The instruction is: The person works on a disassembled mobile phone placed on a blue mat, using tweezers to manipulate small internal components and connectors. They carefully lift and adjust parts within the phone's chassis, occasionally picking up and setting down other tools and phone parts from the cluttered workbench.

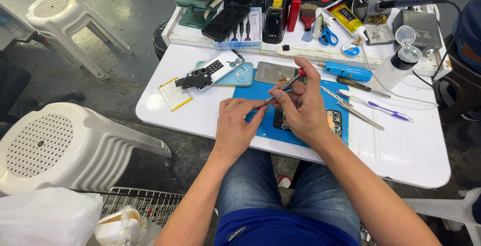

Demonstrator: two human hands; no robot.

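Red-capped screwdriver (pixel 286 84) between both hands (pixel 270 118)

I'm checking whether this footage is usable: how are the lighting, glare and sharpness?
Head view: even, bright overhead light; soft glare on the white table; hands sharp, the right hand holding the screwdriver, faint shadows beneath; wide-angle lens bends the edges, stretching the stools.

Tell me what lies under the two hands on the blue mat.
An opened phone lies on the blue mat, its circuit board showing beside the right hand. The left hand and right hand cover most of it, so the screwdriver tip's spot is hidden.
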